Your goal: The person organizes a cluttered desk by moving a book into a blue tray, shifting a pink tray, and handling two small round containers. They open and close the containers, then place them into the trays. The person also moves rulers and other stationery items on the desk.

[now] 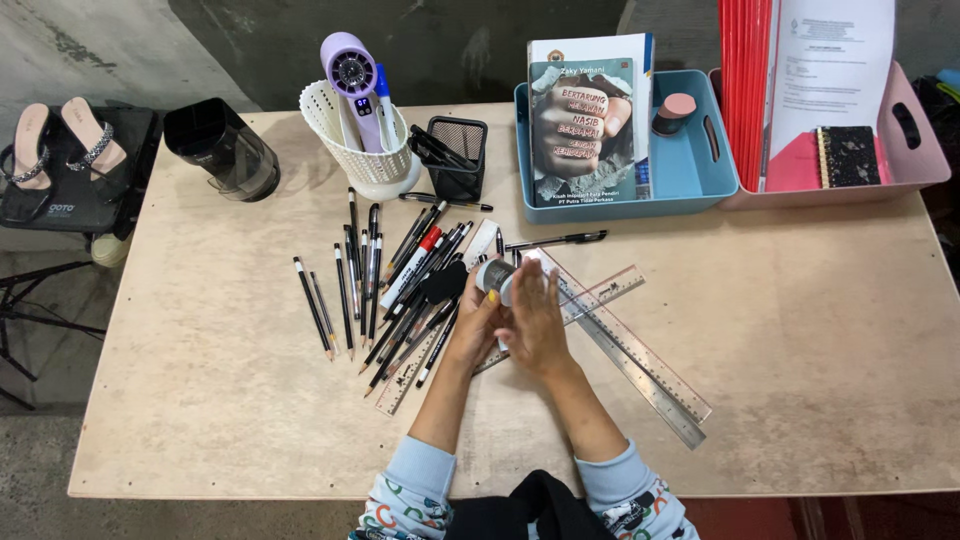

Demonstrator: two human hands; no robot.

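Frame centre: left hand (478,322) and right hand (533,318) jointly clasp a small grey-capped cylinder (495,275) above the rulers (640,362); a firm two-handed hold best steadies it.

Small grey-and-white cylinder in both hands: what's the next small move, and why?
Probably lift the cylinder toward the black mesh cup. Both the left hand and right hand already grip it above the scattered pens and pencils, while that cup has room.

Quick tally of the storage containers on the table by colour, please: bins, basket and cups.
Blue bin: 1
Pink bin: 1
White basket: 1
Black mesh cup: 1
Black jar lying on its side: 1
Total: 5
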